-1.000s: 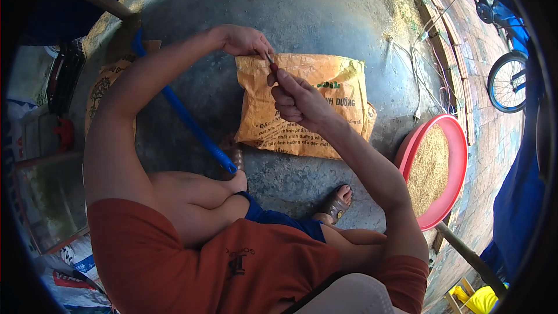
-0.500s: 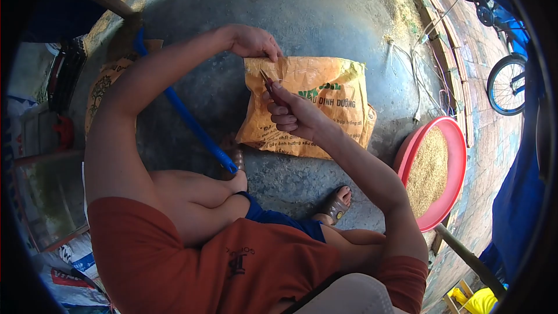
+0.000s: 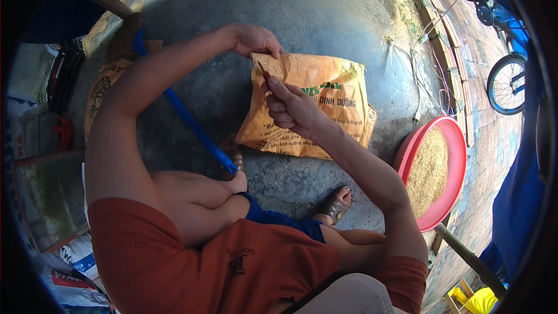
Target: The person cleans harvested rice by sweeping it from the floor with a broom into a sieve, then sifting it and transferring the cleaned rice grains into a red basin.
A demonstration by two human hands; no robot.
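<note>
A yellow-brown printed sack point(image 3: 343, 116) lies on the concrete floor in front of my feet. At its far left corner my left hand point(image 3: 258, 40) is closed, thumb and fingers pinching the top edge. My right hand point(image 3: 293, 104) is wrapped round a small red-handled tool with a thin pointed tip point(image 3: 264, 71), held over the sack's left part. That tip points up and left toward the edge beneath my left hand. My palm and fingers hide most of the handle.
A red basin point(image 3: 463, 163) full of grain stands at the right. A blue pipe point(image 3: 197, 128) lies at the left beside another printed sack point(image 3: 99, 90). Cables point(image 3: 415, 70) run along wooden planks at the right, with a bicycle wheel point(image 3: 507, 84) beyond.
The sack's top left corner has shifted slightly up and right with my left hand's pinch. My right hand and the tool have turned a little, the tip moving slightly up and left.
</note>
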